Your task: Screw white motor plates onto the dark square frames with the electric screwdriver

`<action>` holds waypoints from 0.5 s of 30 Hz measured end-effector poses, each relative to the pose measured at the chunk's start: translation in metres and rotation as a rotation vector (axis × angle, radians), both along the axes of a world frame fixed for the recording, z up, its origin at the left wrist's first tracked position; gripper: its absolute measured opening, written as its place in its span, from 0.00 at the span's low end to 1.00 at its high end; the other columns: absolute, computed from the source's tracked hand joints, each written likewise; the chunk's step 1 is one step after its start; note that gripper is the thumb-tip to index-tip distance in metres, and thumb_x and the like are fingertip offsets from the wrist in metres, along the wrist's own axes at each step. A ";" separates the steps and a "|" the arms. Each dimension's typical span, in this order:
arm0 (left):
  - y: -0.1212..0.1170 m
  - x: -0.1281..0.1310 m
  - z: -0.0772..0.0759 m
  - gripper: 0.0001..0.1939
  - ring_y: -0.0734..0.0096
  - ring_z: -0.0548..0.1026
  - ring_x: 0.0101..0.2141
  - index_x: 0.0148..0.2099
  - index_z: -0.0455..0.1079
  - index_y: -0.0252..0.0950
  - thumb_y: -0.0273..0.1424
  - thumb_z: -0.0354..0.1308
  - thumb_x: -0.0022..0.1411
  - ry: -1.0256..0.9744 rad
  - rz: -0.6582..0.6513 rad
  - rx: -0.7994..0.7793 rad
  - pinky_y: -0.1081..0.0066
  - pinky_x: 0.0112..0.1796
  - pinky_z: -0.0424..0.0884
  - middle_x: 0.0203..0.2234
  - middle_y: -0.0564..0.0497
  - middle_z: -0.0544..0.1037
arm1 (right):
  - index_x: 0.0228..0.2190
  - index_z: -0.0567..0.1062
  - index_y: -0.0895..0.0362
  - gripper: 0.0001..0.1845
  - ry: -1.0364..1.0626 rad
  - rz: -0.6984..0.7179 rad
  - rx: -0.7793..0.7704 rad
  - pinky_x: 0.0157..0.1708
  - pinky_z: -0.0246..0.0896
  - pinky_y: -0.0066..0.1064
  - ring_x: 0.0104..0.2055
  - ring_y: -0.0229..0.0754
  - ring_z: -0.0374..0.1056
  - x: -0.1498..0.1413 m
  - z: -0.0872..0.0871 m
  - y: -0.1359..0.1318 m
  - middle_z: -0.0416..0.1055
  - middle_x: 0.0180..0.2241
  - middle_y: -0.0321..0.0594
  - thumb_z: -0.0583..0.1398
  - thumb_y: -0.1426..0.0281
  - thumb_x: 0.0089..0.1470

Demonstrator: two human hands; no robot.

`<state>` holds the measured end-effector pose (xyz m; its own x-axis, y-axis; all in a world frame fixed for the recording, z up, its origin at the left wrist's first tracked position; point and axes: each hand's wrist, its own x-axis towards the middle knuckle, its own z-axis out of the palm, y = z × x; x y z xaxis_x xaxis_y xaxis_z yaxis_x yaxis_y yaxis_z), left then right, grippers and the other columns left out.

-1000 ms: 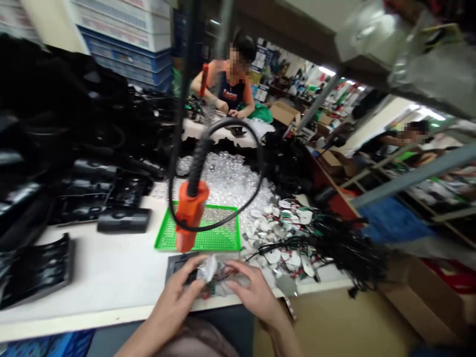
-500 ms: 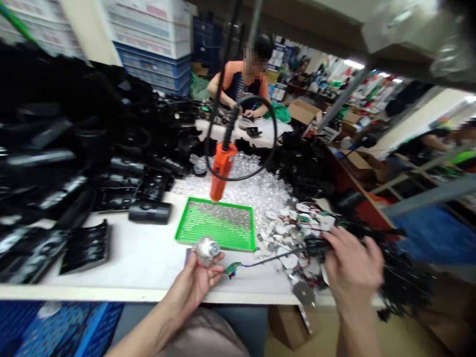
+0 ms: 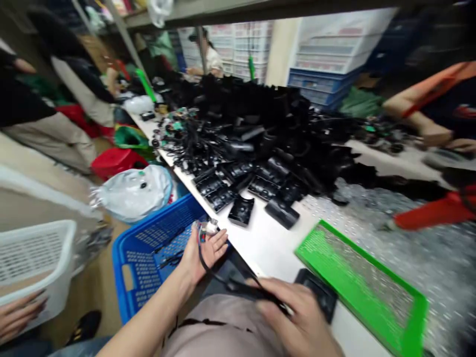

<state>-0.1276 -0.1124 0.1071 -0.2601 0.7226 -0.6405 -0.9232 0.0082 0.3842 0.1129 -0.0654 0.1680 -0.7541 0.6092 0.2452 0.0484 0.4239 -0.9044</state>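
Note:
My left hand (image 3: 204, 252) holds a small silver motor (image 3: 208, 227) at its fingertips, just past the white table's edge and above the corner of a blue plastic basket (image 3: 148, 258). A thin black wire (image 3: 223, 275) runs from the motor across to my right hand (image 3: 293, 317). That hand is blurred and pinches the wire close to my body, next to a flat black rectangular part (image 3: 316, 292) on the table. Several black plastic housings (image 3: 241, 210) lie beyond my hands.
A green tray (image 3: 357, 282) and a spread of clear beads lie to the right, with an orange tool handle (image 3: 435, 210) above them. A heap of black parts fills the table's far side. Another person's hand (image 3: 17, 312) rests on a white basket (image 3: 37, 253) at lower left.
The view has swung left, bringing the blue basket into sight. My right hand has left the wire pile and now holds the black wire near my body. My left hand keeps the motor.

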 end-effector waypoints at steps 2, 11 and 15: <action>-0.022 -0.031 0.002 0.37 0.56 0.80 0.35 0.58 0.58 0.25 0.53 0.32 0.67 0.050 0.112 -0.066 0.58 0.34 0.76 0.40 0.32 0.78 | 0.48 0.75 0.53 0.17 -0.022 0.127 -0.287 0.34 0.69 0.27 0.33 0.39 0.74 -0.069 -0.012 -0.008 0.78 0.32 0.38 0.53 0.68 0.61; -0.060 -0.085 -0.007 0.09 0.82 0.66 0.16 0.36 0.68 0.32 0.31 0.64 0.57 0.498 -0.019 -0.306 0.82 0.17 0.63 0.25 0.52 0.75 | 0.61 0.62 0.56 0.35 -0.159 0.401 -0.593 0.55 0.59 0.45 0.56 0.50 0.66 -0.144 -0.100 -0.045 0.67 0.57 0.49 0.59 0.72 0.50; -0.036 -0.099 -0.004 0.23 0.87 0.56 0.14 0.45 0.71 0.31 0.30 0.72 0.47 0.570 -0.251 -0.277 0.84 0.14 0.46 0.25 0.52 0.75 | 0.57 0.68 0.56 0.28 -0.292 0.380 -0.666 0.53 0.62 0.41 0.51 0.48 0.70 -0.085 -0.095 -0.018 0.73 0.52 0.48 0.57 0.68 0.54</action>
<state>-0.2263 -0.1485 0.1029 -0.4575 0.6345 -0.6230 -0.5346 0.3637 0.7629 0.0283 -0.0835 0.0725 -0.9158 0.2477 -0.3161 0.2824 -0.1623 -0.9455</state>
